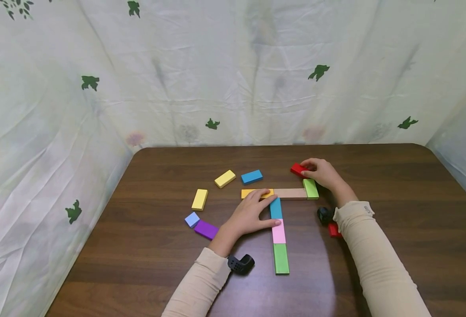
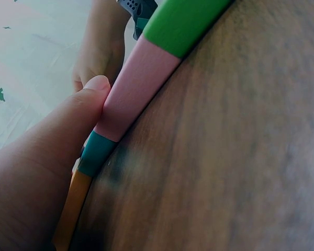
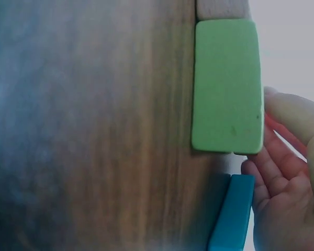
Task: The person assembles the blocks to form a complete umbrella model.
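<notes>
My right hand (image 1: 325,174) pinches a red block (image 1: 297,170) between thumb and fingers, beyond the light green block (image 1: 310,189) at the right end of a row. That row continues left with a tan block (image 1: 290,194) and an orange block (image 1: 245,193). My left hand (image 1: 245,216) lies spread, fingertips on the orange block and thumb touching the pink block (image 2: 138,86). A teal block (image 1: 275,208), the pink one and a green block (image 1: 281,259) form a column toward me. Most of the red block is hidden in the right wrist view.
Loose blocks lie left and behind: two yellow (image 1: 225,178) (image 1: 199,199), a blue (image 1: 252,177), a small light blue (image 1: 192,219) and a purple (image 1: 206,229). Another red block (image 1: 334,230) is partly under my right sleeve. A blue block (image 3: 233,214) shows beside my right hand.
</notes>
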Demonstrator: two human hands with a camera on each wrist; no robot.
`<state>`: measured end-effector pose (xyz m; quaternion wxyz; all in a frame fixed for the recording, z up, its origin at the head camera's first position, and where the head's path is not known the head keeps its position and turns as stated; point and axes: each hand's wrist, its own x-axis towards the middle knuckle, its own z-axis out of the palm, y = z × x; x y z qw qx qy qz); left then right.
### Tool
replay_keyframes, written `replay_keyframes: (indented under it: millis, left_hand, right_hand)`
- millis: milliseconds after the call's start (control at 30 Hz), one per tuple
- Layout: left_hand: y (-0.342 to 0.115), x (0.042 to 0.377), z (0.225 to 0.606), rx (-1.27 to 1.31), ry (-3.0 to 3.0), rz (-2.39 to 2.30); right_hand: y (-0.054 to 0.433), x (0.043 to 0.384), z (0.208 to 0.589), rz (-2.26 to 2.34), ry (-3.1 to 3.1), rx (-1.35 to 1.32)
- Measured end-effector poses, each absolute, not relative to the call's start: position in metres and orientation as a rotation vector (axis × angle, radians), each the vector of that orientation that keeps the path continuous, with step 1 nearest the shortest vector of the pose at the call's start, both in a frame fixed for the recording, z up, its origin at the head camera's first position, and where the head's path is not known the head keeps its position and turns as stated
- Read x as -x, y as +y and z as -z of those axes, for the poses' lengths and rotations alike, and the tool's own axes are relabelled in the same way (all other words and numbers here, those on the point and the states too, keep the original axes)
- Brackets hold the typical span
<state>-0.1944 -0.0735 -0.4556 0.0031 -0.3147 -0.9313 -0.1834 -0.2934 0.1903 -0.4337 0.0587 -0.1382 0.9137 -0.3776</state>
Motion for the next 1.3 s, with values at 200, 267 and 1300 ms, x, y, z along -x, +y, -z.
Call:
replay_keyframes:
  millis: [200,267,1300]
  left_hand:
    - [-0.074,0.194,0.456,0.982,-2.925,0.577]
    - [-0.074,0.194,0.456,0.981,-2.928,0.575]
    - [-0.073,0.195,0.456,0.99,-2.916,0.576]
  right_hand:
    - [0.19,0.291,0.433,1.149,2.77,0.433]
    - [0.19,0.291,0.433,1.153,2.767,0.429]
    - [0.191,0.28,0.411,1.429,2.717,0.494]
